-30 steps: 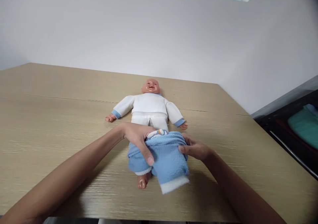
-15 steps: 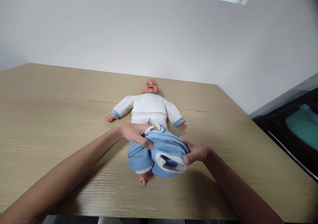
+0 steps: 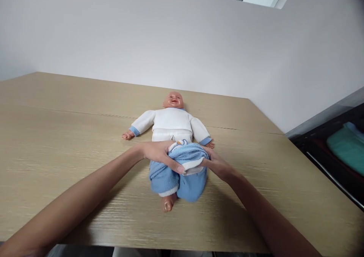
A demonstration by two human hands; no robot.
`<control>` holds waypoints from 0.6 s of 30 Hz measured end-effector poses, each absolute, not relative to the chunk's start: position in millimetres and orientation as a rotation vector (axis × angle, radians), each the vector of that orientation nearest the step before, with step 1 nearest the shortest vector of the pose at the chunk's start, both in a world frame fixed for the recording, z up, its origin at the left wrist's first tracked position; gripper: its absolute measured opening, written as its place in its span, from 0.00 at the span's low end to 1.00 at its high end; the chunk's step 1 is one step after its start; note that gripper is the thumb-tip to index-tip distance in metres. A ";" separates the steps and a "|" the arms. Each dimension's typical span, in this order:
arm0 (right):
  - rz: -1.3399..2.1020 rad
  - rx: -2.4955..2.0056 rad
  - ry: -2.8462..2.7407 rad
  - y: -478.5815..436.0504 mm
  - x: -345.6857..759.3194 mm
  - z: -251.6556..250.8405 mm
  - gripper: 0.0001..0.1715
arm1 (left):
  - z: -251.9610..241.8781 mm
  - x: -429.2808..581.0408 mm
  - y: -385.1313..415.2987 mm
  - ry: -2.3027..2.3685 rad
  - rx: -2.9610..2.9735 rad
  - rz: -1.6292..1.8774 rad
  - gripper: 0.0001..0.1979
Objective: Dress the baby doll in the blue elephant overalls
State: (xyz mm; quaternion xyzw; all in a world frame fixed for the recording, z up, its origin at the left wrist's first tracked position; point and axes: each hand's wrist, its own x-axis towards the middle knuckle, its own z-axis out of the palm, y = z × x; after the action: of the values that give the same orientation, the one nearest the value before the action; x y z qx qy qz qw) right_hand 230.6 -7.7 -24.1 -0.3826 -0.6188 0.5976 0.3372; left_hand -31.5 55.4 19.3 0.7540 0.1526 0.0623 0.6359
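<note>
A baby doll [image 3: 172,118] in a white top with blue cuffs lies on its back, head away from me. Blue terry pants [image 3: 165,179] with white hems are around its legs, and one bare foot [image 3: 168,202] sticks out of the hem on the left. My left hand [image 3: 162,154] is closed on the bunched fabric of the other pant leg, thumb on top by the white hem. On the opposite side of that leg, my right hand [image 3: 214,163] grips the fabric near the same hem. The doll's other foot is hidden.
The doll rests on a wooden table [image 3: 71,135] that meets a pale wall [image 3: 142,37] at the back. Beyond the table's right edge, a dark rack [image 3: 318,154] holds a green cloth item [image 3: 347,147].
The white hem has been lifted and tipped away from me, so its opening no longer faces me. My right hand has moved up and left, closer to my left hand.
</note>
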 end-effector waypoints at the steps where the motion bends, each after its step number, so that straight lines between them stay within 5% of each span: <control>1: 1.481 -1.013 -1.636 -9.6 227.3 -20.8 0.28 | 20.6 -32.1 55.1 0.368 1.731 0.156 0.26; 11: 1.136 -1.569 -1.427 -132.2 173.2 4.5 0.28 | 42.7 -20.6 35.7 0.448 1.863 0.032 0.18; 18: 0.797 -1.789 -1.325 -165.3 152.3 -18.6 0.31 | 49.6 -17.4 14.8 0.660 2.296 -0.132 0.31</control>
State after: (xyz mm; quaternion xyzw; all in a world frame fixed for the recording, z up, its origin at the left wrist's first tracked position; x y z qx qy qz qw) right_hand 152.3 -165.3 -18.6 -0.7002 -0.5187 0.3118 0.3787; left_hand -17.4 14.8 49.6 0.8932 0.2568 -0.0515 0.3656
